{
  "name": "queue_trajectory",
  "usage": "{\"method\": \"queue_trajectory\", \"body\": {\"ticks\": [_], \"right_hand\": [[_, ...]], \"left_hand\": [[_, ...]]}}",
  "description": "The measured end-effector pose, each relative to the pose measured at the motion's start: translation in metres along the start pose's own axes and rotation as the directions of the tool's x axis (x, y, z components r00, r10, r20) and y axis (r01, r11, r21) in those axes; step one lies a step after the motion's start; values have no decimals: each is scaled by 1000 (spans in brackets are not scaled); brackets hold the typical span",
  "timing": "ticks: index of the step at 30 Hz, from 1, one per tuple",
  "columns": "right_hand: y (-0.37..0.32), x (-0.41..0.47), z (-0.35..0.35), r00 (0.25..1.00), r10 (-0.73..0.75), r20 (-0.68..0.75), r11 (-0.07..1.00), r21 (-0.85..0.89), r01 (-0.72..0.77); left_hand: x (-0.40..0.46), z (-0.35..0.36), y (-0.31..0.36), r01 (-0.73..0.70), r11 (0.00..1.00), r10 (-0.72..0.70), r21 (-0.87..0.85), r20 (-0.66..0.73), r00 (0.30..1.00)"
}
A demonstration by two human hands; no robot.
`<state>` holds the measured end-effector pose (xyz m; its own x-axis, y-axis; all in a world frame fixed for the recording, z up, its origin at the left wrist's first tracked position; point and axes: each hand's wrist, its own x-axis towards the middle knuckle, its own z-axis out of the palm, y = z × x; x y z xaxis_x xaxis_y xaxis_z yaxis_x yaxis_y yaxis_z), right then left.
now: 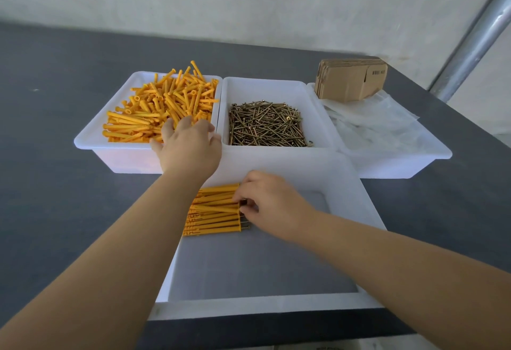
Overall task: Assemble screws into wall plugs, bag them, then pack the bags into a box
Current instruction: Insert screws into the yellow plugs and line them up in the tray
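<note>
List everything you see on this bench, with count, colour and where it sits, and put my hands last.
Loose plugs: a heap, orange, far-left tub.
Screws: a heap, brassy, far-middle tub.
Bags: a pile, clear, far-right tub.
Flat boxes: a stack, brown card, back of the far-right tub.
Assembled plugs: a row, count unclear, orange, near tub's far-left corner.
Tubs: four, white, on the bench.
Bench: one, dark grey.
Pole: one, grey metal, far right.
Left hand: reaching into the loose plugs.
Right hand: fingers on the assembled plugs' screw ends.
</note>
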<state>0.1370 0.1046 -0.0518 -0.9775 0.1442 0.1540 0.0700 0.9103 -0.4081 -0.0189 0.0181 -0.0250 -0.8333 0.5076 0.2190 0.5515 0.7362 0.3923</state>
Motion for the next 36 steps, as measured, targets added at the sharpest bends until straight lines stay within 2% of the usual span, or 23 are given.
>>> {"method": "queue_trajectory", "body": {"ticks": [4, 7, 13, 17, 19, 22, 25, 26, 31, 36], "right_hand": [[1, -1, -8, 995, -32, -96, 999, 22, 35], [3, 0, -15, 982, -46, -186, 998, 28, 52], [10, 5, -30, 928, -20, -371, 1000, 15, 27], [29, 23, -60, 864, 104, -492, 993, -4, -121], [44, 39, -75, 873, 236, -426, 960, -36, -277], [64, 59, -94, 861, 465, -204, 864, -110, -492], [67, 74, -96, 790, 599, 130, 790, -257, -557], [66, 78, -93, 768, 611, 192, 781, -302, -546], [71, 84, -87, 745, 628, 225, 778, -208, -593], [72, 84, -86, 718, 674, 173, 739, -188, -648]], "left_hand": [[4, 1, 1, 12, 988, -35, 154, 150, 988], [4, 2, 1, -24, 991, 1, 131, 173, 985], [1, 0, 3, -14, 999, 12, 34, 80, 997], [3, 2, 3, 26, 999, -25, 23, -29, 999], [6, 3, 3, 88, 995, -87, 41, -27, 996], [7, 7, 3, 73, 976, -100, 204, 126, 987], [9, 6, 3, 57, 969, -101, 240, 174, 980], [11, 5, 3, 59, 969, -104, 241, 180, 978], [11, 6, 3, 58, 969, -99, 241, 159, 982], [9, 8, 2, 63, 992, -64, 107, 1, 998]]}}
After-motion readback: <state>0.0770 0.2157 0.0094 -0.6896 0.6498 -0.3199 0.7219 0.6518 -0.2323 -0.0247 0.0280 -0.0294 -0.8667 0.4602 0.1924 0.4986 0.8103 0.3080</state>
